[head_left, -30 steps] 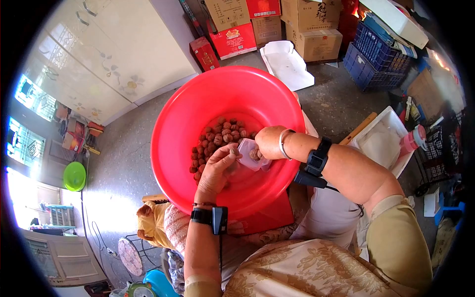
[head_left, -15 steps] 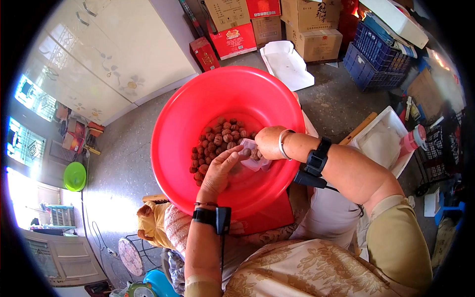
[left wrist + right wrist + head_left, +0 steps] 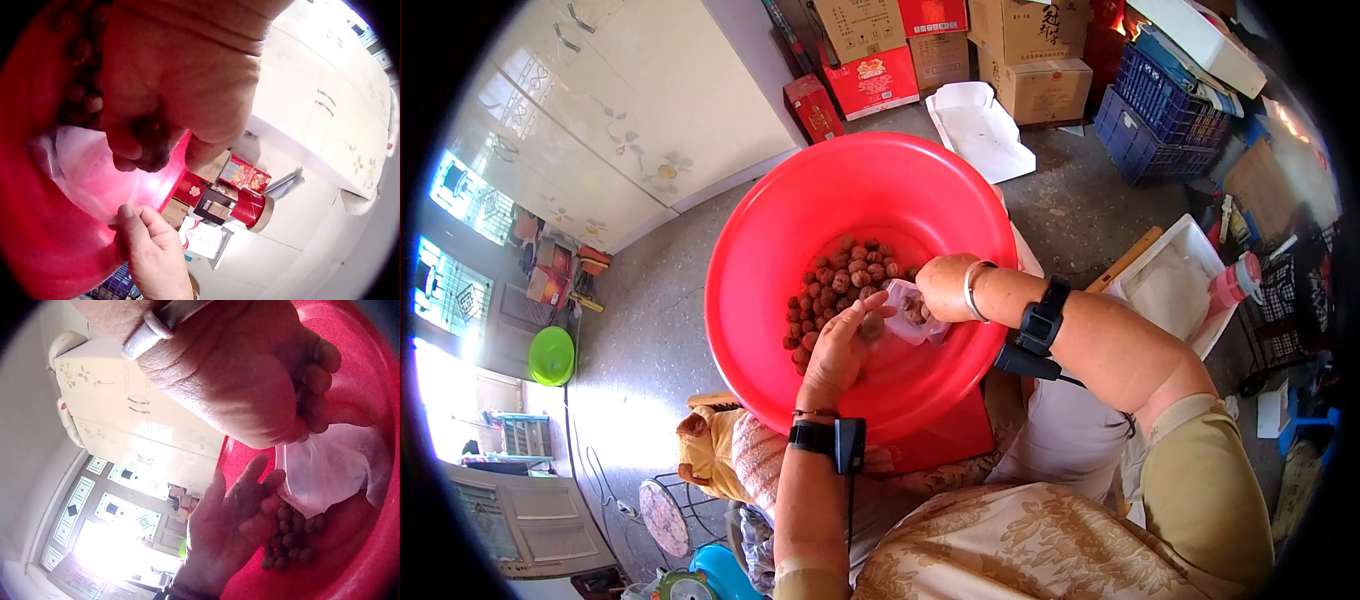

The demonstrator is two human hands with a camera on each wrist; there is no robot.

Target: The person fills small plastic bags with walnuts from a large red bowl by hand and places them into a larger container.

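Observation:
A large red plastic basin [image 3: 780, 210] holds a heap of brown walnuts [image 3: 840, 283]. Over the basin, my right hand [image 3: 947, 288] pinches the rim of a clear plastic bag [image 3: 912, 335], its mouth spread and several walnuts inside. Just left of the bag is my left hand [image 3: 832, 348], palm turned toward it. In the left wrist view, dark walnuts [image 3: 149, 145] sit between the thumb and curled fingers of that hand, above the bag's mouth. The right wrist view shows the bag hanging beneath the right fingers, beside the heap.
Cardboard boxes [image 3: 1030, 90] and a white foam tray [image 3: 980, 130] stand beyond the basin. Blue crates [image 3: 1145, 140] are at the far right, near a white foam box [image 3: 1180, 280]. A cream cabinet [image 3: 620, 100] fills the upper left. A green bowl [image 3: 551, 356] is at the left.
My left hand has drawn slightly back from the bag's mouth, its fingers turning and a walnut now showing beside them. The right hand and the bag stay nearly in place.

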